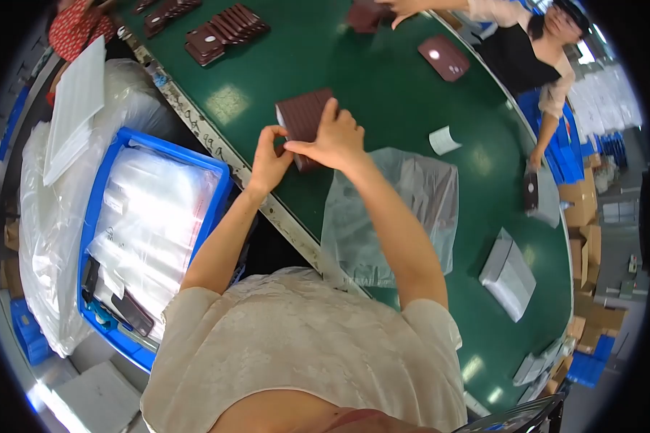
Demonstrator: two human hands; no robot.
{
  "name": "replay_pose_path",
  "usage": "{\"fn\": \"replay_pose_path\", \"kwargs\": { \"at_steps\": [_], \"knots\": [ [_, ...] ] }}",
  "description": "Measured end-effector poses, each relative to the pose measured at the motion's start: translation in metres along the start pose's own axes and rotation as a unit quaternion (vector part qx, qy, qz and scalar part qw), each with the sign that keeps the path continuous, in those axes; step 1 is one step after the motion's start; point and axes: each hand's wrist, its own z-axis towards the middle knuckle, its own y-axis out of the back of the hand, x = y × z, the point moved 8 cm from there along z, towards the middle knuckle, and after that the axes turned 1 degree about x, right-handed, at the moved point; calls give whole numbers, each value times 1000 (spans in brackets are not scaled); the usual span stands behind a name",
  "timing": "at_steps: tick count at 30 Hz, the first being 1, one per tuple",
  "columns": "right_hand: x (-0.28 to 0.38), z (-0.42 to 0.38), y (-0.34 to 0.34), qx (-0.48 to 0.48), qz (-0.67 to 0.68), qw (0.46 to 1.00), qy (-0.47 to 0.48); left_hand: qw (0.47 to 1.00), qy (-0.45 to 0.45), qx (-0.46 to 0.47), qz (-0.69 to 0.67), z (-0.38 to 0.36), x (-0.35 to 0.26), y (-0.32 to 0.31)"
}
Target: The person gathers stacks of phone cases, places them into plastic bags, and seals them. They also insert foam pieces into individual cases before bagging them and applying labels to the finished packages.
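Note:
On the green table lies a dark red ridged piece, like a stack or folded item, with a pale edge on its left side. My right hand rests over its right part, thumb pointing left, fingers bent on its top. At its lower left edge, my left hand has thumb and index finger pinched together; what lies between them is too small to make out. A clear plastic bag lies flat beneath my right forearm. A small white paper sits to the right of the bag.
Dark red pieces stand in rows at the far left. A single one lies farther right. A co-worker reaches over the far edge. A wrapped packet lies right. At left, a blue bin holds plastic bags.

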Motion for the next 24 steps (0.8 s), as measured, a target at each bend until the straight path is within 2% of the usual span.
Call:
{"fn": "replay_pose_path", "kwargs": {
  "at_steps": [1, 3, 5, 6, 8, 9, 11, 12, 13, 14, 15, 17, 18, 19, 20, 21, 24],
  "knots": [
    [11, -9, -1, -17, -83, 996, 5, 1000, 5, -5, 5, -4, 3, 1],
    [19, -10, -7, -11, -97, 995, -35, 1000, 7, 14, 5, -7, 7, -6],
    [18, -6, -13, -3, -107, 991, -79, 1000, -20, -14, 20, -10, 12, -3],
    [19, -5, -15, -7, -100, 992, -73, 1000, -19, 8, 17, -9, 14, -7],
    [6, -9, -10, -10, -87, 992, -86, 1000, -6, -5, -25, -11, 15, -8],
    [0, -8, -7, 22, -46, 995, -82, 1000, -1, 14, -24, -18, 3, -14],
    [-22, -3, 2, 53, -1, 995, -85, 997, -43, -24, -65, -26, -48, -12],
    [-38, -4, 9, 65, 154, 982, -90, 997, -39, -18, -68, -33, -69, -16],
    [-51, -11, 16, 77, 305, 945, -92, 997, -72, -26, 21, -46, -97, -20],
    [-50, -25, 38, 72, 442, 893, -42, 988, -104, -34, 111, -62, -120, -25],
    [-50, -44, 65, 64, 568, 820, 11, 980, -137, 61, 127, -80, -136, -48],
    [-67, -79, 107, 38, 631, 772, 70, 928, -234, 220, 190, -129, -168, -106],
    [-69, -110, 130, 38, 640, 766, 54, 880, -297, 286, 236, -156, -182, -135],
    [-70, -145, 150, 38, 649, 759, 38, 854, -316, 314, 270, -174, -173, -154],
    [-84, -175, 152, 42, 631, 774, 9, 825, -336, 340, 302, -189, -158, -169],
    [-100, -203, 150, 46, 613, 789, -21, 825, -338, 340, 299, -190, -150, -174],
    [-121, -277, 121, 113, 657, 746, 0, 877, -337, 277, 200, -167, -144, -176]
  ]
}}
